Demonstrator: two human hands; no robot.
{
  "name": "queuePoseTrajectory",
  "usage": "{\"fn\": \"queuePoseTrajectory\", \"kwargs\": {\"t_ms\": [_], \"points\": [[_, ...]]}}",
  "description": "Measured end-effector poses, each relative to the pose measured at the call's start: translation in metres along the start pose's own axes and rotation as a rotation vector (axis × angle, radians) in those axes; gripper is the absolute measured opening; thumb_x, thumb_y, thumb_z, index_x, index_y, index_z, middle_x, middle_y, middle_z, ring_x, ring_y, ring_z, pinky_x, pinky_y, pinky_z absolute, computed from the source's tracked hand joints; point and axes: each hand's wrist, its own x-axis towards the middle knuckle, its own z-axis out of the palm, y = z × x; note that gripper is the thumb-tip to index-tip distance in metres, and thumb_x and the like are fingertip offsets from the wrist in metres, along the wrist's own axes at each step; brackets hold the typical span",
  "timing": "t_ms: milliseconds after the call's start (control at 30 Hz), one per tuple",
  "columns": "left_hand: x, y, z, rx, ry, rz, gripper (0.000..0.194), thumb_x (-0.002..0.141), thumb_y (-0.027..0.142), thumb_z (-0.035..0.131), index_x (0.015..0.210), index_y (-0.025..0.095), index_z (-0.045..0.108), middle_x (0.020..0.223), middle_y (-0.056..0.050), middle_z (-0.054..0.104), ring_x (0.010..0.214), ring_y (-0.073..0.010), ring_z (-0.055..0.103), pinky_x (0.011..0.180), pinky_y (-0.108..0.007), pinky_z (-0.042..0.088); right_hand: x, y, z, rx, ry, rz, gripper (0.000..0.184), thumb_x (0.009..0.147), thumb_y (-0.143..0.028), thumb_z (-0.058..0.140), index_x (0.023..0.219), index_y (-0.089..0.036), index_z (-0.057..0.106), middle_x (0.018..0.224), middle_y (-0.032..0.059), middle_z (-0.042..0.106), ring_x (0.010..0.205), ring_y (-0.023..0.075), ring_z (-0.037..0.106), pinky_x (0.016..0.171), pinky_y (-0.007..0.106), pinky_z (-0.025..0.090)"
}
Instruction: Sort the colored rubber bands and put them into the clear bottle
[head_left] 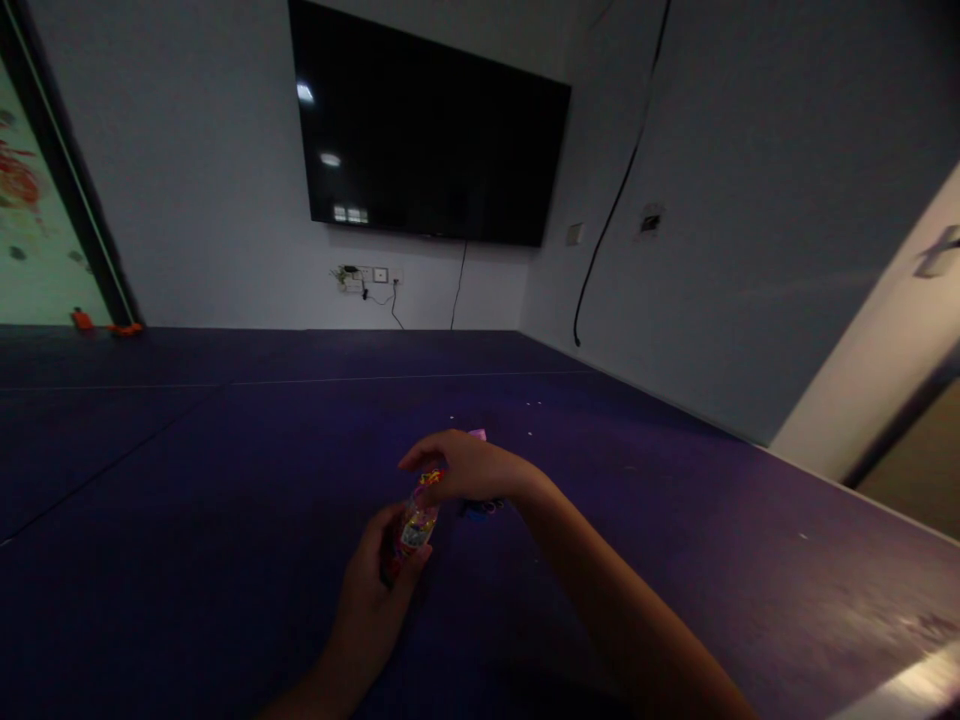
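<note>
My left hand (375, 575) is wrapped around a small clear container (415, 532) with a label, tilted and filled with colourful pieces. Yellow and red loops that look like elastic bands (430, 478) show at its upper end. My right hand (457, 465) curves over that end from the right, the bands between its thumb and fingers. Its fingertips are partly hidden, so the exact grip is hard to see. Under the right wrist lies a dark blue and black bunch of loops (482, 508) on the floor. A pink item (478, 434) peeks out behind the right hand.
The dark purple floor (225, 460) has seams and several tiny white scraps (534, 404). A large black television (427, 120) hangs on the wall above sockets (367, 275) and cables. A black cable (619, 195) dangles on the right wall. Orange objects (82, 319) lie far left.
</note>
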Motion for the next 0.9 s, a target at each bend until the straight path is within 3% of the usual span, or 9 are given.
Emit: {"fn": "queuePoseTrajectory", "kwargs": {"t_ms": [300,900], "points": [[-0.002,-0.001,0.001,0.061,-0.047,0.026,0.038,0.072,0.040,0.061,0.103,0.020,0.056,0.100,-0.007,0.065,0.091,-0.0229,0.062,0.080,-0.036,0.049,-0.001,-0.005,0.007,-0.213,-0.079,0.047,0.050,0.058,-0.012,0.066,0.107,-0.014,0.063,0.104,0.0073,0.065,0.088,0.0153,0.060,0.073,0.022,0.046],[-0.003,-0.004,0.001,0.086,-0.041,0.063,0.036,0.072,0.035,0.060,0.105,0.021,0.055,0.102,-0.007,0.065,0.091,-0.0216,0.062,0.081,-0.037,0.049,0.001,-0.011,0.019,-0.508,-0.205,0.060,0.040,0.062,-0.019,0.064,0.102,-0.019,0.066,0.097,0.0042,0.069,0.085,0.0171,0.062,0.062,0.020,0.041]]}}
